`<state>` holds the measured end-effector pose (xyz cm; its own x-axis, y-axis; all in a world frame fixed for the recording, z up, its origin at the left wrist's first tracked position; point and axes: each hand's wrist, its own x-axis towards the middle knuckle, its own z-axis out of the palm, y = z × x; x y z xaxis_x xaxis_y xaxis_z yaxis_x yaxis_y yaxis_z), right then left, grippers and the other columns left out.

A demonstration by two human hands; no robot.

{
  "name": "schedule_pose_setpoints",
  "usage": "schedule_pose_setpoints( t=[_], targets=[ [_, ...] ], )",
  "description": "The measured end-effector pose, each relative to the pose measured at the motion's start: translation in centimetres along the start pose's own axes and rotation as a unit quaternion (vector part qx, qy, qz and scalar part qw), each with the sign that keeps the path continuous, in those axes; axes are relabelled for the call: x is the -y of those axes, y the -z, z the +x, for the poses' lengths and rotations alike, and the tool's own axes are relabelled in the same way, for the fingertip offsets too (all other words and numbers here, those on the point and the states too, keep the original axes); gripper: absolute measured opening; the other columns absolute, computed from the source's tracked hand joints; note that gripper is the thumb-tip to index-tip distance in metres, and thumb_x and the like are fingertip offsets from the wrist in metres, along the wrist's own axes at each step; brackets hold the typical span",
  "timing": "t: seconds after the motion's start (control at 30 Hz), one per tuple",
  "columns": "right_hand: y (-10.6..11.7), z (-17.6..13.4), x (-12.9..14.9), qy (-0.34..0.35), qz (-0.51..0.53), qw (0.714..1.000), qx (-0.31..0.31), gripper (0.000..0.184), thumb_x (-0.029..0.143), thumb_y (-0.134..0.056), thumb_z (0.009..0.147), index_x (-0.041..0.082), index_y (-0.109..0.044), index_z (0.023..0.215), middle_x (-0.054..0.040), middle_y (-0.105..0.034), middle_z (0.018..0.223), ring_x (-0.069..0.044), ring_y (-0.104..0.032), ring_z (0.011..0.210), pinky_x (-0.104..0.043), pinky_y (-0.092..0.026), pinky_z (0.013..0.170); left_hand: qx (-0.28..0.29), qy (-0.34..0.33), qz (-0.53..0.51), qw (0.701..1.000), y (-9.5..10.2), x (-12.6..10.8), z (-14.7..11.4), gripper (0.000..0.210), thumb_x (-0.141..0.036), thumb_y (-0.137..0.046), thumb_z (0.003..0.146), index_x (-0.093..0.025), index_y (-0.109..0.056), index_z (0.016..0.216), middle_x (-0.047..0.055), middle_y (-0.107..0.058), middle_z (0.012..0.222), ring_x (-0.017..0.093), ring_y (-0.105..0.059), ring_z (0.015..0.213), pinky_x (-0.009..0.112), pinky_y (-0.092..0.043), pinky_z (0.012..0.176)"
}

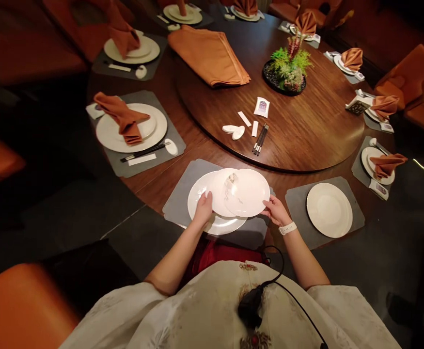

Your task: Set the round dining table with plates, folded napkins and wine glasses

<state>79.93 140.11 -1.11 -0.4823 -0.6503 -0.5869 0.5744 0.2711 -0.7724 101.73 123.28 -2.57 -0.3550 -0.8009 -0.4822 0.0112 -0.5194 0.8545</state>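
Two white smaller plates overlap in front of me, above a large white plate (226,226) on a grey placemat (177,201). My left hand (203,209) grips the edge of the left smaller plate (217,186), thumb on top. With my right hand (275,211), which has a white watch band at the wrist, I pinch the right edge of the other smaller plate (252,194). That plate laps over the first one, and a grey pattern shows near the overlap. Whether the smaller plates touch the large one is hard to see.
Chopsticks (260,139), spoons or rests (234,131) and a white packet (261,107) lie on the turntable (306,140). Folded orange cloths (212,55) and a planter (290,72) sit farther back. At right is another plate (329,210); at left, a napkin-topped setting (132,123).
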Motion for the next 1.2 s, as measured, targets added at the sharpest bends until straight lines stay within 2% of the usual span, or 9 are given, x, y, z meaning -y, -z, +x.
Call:
schedule_pose_setpoints(
  t=[0.1, 0.23, 0.37, 0.57, 0.77, 0.9, 1.07, 1.13, 1.2],
  targets=[
    [-1.2, 1.1, -0.2, -0.004, -0.046, 0.999, -0.010, 0.035, 0.020, -0.078, 0.069, 0.020, -0.066, 0.102, 0.0013, -0.070, 0.078, -0.013, -0.065, 0.066, -0.025, -0.063, 0.055, -0.142, -0.043, 0.019, 0.989, 7.0, -1.4, -0.4, 0.031, -0.044, -0.061, 0.090, -0.016, -0.063, 0.103, 0.008, -0.072, 0.099, 0.017, -0.067, 0.083, 0.024, -0.055, 0.073],
    [-3.6, 2.7, -1.1, -0.016, -0.101, 0.995, 0.001, 0.032, 0.016, -0.074, 0.070, 0.019, -0.066, 0.101, 0.0022, -0.067, 0.072, -0.012, -0.063, 0.061, -0.025, -0.062, 0.052, -0.318, -0.065, 0.033, 0.945, 16.0, -4.0, -2.2, 0.021, -0.034, -0.055, 0.092, -0.015, -0.061, 0.099, 0.000, -0.063, 0.078, 0.010, -0.054, 0.061, 0.018, -0.047, 0.056],
    [-6.3, 4.0, -2.4, -0.021, -0.161, 0.987, 0.007, 0.027, 0.011, -0.066, 0.073, 0.017, -0.065, 0.099, 0.0025, -0.063, 0.069, -0.011, -0.059, 0.057, -0.027, -0.062, 0.052, -0.403, -0.073, 0.029, 0.912, 20.5, -5.7, -4.7, 0.017, -0.029, -0.051, 0.094, -0.015, -0.059, 0.100, -0.004, -0.053, 0.070, 0.007, -0.046, 0.055, 0.014, -0.041, 0.048],
    [-7.9, 5.4, -3.8, -0.020, -0.231, 0.973, -0.002, 0.021, 0.017, -0.068, 0.071, 0.017, -0.062, 0.090, 0.0067, -0.051, 0.061, -0.009, -0.054, 0.054, -0.026, -0.061, 0.054, -0.423, -0.059, -0.037, 0.903, 20.9, -5.9, -6.4, 0.017, -0.028, -0.051, 0.096, -0.016, -0.060, 0.104, -0.003, -0.057, 0.078, 0.006, -0.050, 0.059, 0.018, -0.050, 0.056],
    [-7.6, 5.8, -4.7, 0.038, -0.338, 0.938, -0.070, 0.011, 0.025, -0.061, 0.072, 0.019, -0.054, 0.077, 0.0093, -0.037, 0.057, -0.010, -0.047, 0.051, -0.026, -0.055, 0.053, -0.375, -0.047, -0.048, 0.925, 20.2, -5.3, -6.0, 0.016, -0.028, -0.055, 0.093, -0.014, -0.062, 0.100, -0.003, -0.058, 0.073, 0.007, -0.048, 0.053, 0.026, -0.056, 0.063],
    [-7.7, 5.3, -4.7, 0.078, -0.422, 0.897, -0.104, 0.006, 0.024, -0.060, 0.071, 0.020, -0.055, 0.071, 0.0063, -0.044, 0.058, -0.015, -0.055, 0.060, -0.029, -0.053, 0.065, -0.332, -0.038, -0.046, 0.942, 19.5, -4.3, -5.1, 0.018, -0.027, -0.054, 0.093, -0.015, -0.064, 0.101, -0.001, -0.062, 0.073, 0.011, -0.055, 0.056, 0.031, -0.059, 0.068],
    [-8.5, 4.0, -3.6, 0.108, -0.477, 0.861, -0.139, 0.016, 0.019, -0.064, 0.072, 0.016, -0.067, 0.087, -0.0059, -0.066, 0.080, -0.024, -0.064, 0.094, -0.035, -0.050, 0.092, -0.264, -0.060, -0.008, 0.963, 18.0, -3.4, -3.4, 0.041, -0.052, -0.067, 0.082, -0.015, -0.066, 0.101, 0.004, -0.069, 0.081, 0.019, -0.067, 0.073, 0.034, -0.060, 0.075],
    [-8.9, 3.0, -2.9, 0.110, -0.462, 0.869, -0.142, 0.023, 0.024, -0.066, 0.078, 0.015, -0.068, 0.099, -0.0108, -0.069, 0.096, -0.024, -0.065, 0.100, -0.034, -0.051, 0.092, -0.197, -0.067, 0.019, 0.978, 16.6, -3.7, -2.6, 0.053, -0.062, -0.069, 0.077, -0.015, -0.067, 0.101, 0.007, -0.073, 0.086, 0.022, -0.070, 0.082, 0.034, -0.059, 0.079],
    [-9.1, 1.6, -2.2, 0.072, -0.386, 0.915, -0.089, 0.028, 0.033, -0.064, 0.085, 0.016, -0.067, 0.108, -0.0111, -0.069, 0.104, -0.020, -0.067, 0.090, -0.032, -0.056, 0.080, -0.095, -0.037, 0.052, 0.993, 14.6, -4.4, -1.7, 0.058, -0.066, -0.071, 0.074, -0.014, -0.068, 0.100, 0.010, -0.075, 0.087, 0.024, -0.071, 0.086, 0.033, -0.059, 0.076]
  ],
)
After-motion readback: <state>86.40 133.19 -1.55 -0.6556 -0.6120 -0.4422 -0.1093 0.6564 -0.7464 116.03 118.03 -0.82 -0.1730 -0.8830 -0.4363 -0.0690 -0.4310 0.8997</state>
